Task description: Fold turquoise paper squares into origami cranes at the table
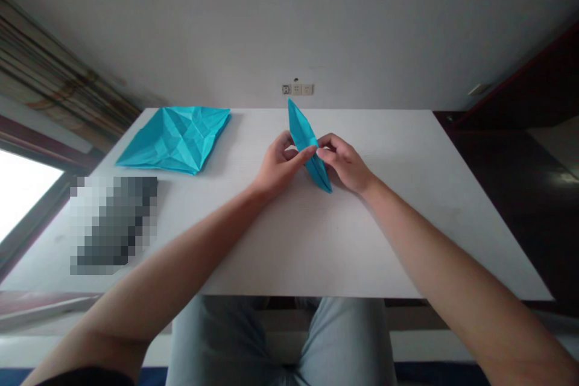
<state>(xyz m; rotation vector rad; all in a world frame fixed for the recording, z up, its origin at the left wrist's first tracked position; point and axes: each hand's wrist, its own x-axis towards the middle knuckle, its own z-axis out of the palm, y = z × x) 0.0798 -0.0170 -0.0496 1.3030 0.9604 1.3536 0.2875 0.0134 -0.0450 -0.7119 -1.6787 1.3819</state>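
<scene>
Between my two hands a narrow, pointed piece of folded blue paper [300, 123] is held up above the table, tilted with its upper tip leaning left. My left hand [284, 160] pinches it near the middle, thumb across the front face and fingers behind. From the other side my right hand [342, 161] grips its right edge with thumb and bent fingers, close to the left thumb. Some of the fingertips are hidden behind the paper. A crease runs along the lower half.
A larger creased sheet of the same blue paper [181, 139] lies at the table's back left. Nearer on the left is a dark, pixelated object [115, 223]. The white table [289, 253] meets a wall with sockets [297, 89]; a curtain [58, 60] hangs at the left.
</scene>
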